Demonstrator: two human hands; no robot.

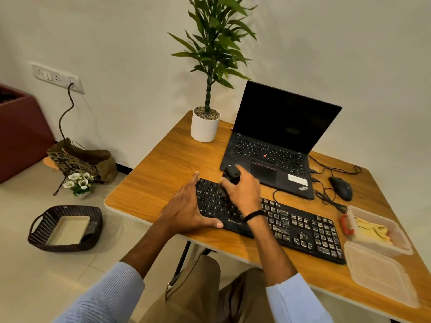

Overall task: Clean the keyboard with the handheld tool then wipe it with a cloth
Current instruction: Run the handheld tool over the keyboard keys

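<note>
Your right hand [243,191] is wrapped round the tool [231,175] at centre frame, its blurred tip over the keyboard's [300,231] left keys. Your left hand [186,210] lies flat, fingers straight, bracing that end. The tool looks small, light and rigid, so grip the body. The keyboard's stiff and may slide. The soft cloth [370,230] sits in the tub [402,241] at the right edge.

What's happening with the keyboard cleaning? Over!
Left hand flat on keyboard, left end. Right hand grips black handheld cleaner, nozzle on left keys. Bits on right-half keys. Nothing in way.
</note>
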